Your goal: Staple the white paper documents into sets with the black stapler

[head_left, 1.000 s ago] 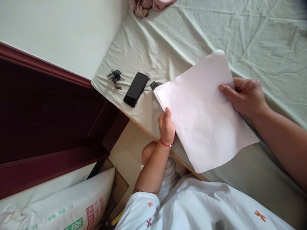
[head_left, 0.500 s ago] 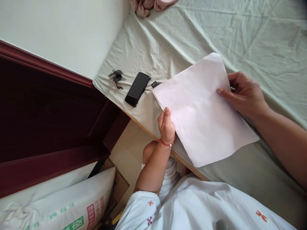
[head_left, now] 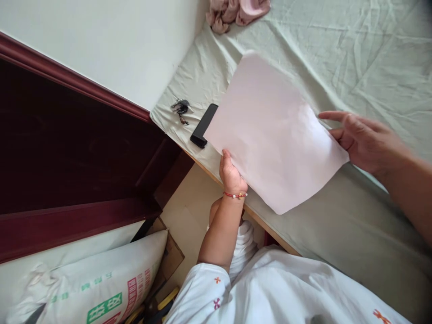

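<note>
A large, pale pinkish-white paper sheet [head_left: 270,135] is held tilted above the cloth-covered surface. My left hand [head_left: 232,175], with a red beaded bracelet at the wrist, grips its lower left edge, thumb on top and fingers hidden beneath. At the right edge is my right hand [head_left: 364,139], slightly blurred, its index finger stretched out and apart from the digits below. Those lower digits are close to the paper's edge, without a visible grip. The paper covers part of a black phone [head_left: 203,127] lying on the cloth.
Keys [head_left: 181,107] lie left of the phone on the pale green cloth [head_left: 337,58]. Bunched pink fabric [head_left: 236,13] is at the back, by the wall. Dark red wooden furniture [head_left: 74,144] stands left, with a printed white sack [head_left: 111,283] below it.
The paper has swung up and left, now overlapping the phone. My right hand has slid from its grip at the upper right edge towards the right corner, and its fingers have spread.
</note>
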`<control>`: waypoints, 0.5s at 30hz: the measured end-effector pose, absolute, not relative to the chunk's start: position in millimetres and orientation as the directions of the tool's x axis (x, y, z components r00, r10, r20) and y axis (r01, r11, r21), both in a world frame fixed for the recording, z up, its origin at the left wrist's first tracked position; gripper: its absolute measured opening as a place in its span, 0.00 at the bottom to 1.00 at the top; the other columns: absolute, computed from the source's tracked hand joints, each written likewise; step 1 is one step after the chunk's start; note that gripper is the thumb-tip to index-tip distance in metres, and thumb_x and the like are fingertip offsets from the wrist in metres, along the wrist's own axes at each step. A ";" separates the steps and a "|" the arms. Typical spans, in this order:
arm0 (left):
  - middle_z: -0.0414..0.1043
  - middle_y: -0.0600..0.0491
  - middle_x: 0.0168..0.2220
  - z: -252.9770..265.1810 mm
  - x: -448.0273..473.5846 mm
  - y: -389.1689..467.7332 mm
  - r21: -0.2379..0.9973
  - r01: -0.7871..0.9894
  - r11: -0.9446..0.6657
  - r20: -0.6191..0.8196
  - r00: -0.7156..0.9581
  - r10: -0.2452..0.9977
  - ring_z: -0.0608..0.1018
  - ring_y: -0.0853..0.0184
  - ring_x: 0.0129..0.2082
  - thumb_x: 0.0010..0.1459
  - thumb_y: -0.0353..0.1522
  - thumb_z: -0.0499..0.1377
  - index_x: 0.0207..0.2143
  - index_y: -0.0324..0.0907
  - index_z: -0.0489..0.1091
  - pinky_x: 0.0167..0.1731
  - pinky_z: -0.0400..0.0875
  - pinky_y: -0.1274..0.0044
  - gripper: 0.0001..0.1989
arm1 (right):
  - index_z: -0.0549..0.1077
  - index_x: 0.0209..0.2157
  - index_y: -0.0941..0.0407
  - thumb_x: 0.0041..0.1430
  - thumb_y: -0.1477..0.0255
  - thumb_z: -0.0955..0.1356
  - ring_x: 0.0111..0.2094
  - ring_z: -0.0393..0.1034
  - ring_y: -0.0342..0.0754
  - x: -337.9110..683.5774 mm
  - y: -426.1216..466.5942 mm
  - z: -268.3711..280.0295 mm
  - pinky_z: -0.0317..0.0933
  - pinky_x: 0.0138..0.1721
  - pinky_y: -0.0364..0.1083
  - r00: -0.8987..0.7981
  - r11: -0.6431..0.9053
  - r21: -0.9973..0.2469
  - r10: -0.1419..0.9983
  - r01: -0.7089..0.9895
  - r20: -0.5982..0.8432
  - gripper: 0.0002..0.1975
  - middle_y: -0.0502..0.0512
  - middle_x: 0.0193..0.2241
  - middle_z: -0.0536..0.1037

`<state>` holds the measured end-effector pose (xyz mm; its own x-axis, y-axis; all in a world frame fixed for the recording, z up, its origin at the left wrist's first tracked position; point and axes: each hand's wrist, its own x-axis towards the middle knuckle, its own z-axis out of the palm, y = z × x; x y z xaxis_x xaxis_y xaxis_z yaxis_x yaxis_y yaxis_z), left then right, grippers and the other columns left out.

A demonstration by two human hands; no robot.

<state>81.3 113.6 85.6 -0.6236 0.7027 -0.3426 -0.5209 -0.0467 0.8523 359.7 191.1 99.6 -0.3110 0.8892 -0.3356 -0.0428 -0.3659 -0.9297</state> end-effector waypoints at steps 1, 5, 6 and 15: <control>0.72 0.43 0.67 86.0 78.6 114.8 0.839 -0.541 -0.046 -0.367 -0.628 0.686 0.73 0.59 0.69 0.73 0.43 0.56 0.66 0.41 0.71 0.67 0.70 0.69 0.25 | 0.79 0.56 0.49 0.47 0.38 0.76 0.33 0.79 0.55 360.4 190.2 104.0 0.73 0.30 0.49 -0.331 -0.425 -0.902 0.865 -0.083 -0.377 0.41 0.59 0.36 0.84; 0.70 0.41 0.69 84.4 70.2 113.8 0.804 -0.594 -0.045 -0.431 -0.631 0.645 0.76 0.61 0.66 0.76 0.41 0.49 0.66 0.39 0.69 0.65 0.72 0.70 0.25 | 0.84 0.46 0.47 0.43 0.34 0.75 0.39 0.80 0.55 362.0 179.0 113.0 0.76 0.46 0.54 -0.416 -0.457 -0.857 0.845 -0.239 -0.335 0.38 0.57 0.38 0.83; 0.69 0.41 0.69 83.1 69.9 111.2 0.805 -0.592 -0.039 -0.433 -0.632 0.643 0.76 0.61 0.66 0.76 0.41 0.49 0.66 0.39 0.69 0.64 0.72 0.70 0.25 | 0.84 0.45 0.47 0.43 0.33 0.74 0.40 0.80 0.57 360.7 172.7 112.1 0.76 0.48 0.55 -0.455 -0.461 -0.849 0.834 -0.259 -0.313 0.38 0.58 0.38 0.83; 0.78 0.46 0.61 80.8 75.7 63.4 0.929 -0.366 -0.046 -0.214 -0.635 0.742 0.76 0.57 0.65 0.58 0.47 0.69 0.53 0.45 0.77 0.66 0.71 0.66 0.24 | 0.84 0.47 0.43 0.39 0.70 0.84 0.53 0.79 0.60 331.8 123.4 104.3 0.76 0.57 0.57 -0.364 -0.459 -0.824 0.868 -0.333 -0.337 0.29 0.51 0.53 0.83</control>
<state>75.7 63.4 80.8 -0.6352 0.7422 -0.2139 -0.3664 -0.0458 0.9293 331.8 123.4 104.3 -0.3636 0.8685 -0.3370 -0.3328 -0.4590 -0.8238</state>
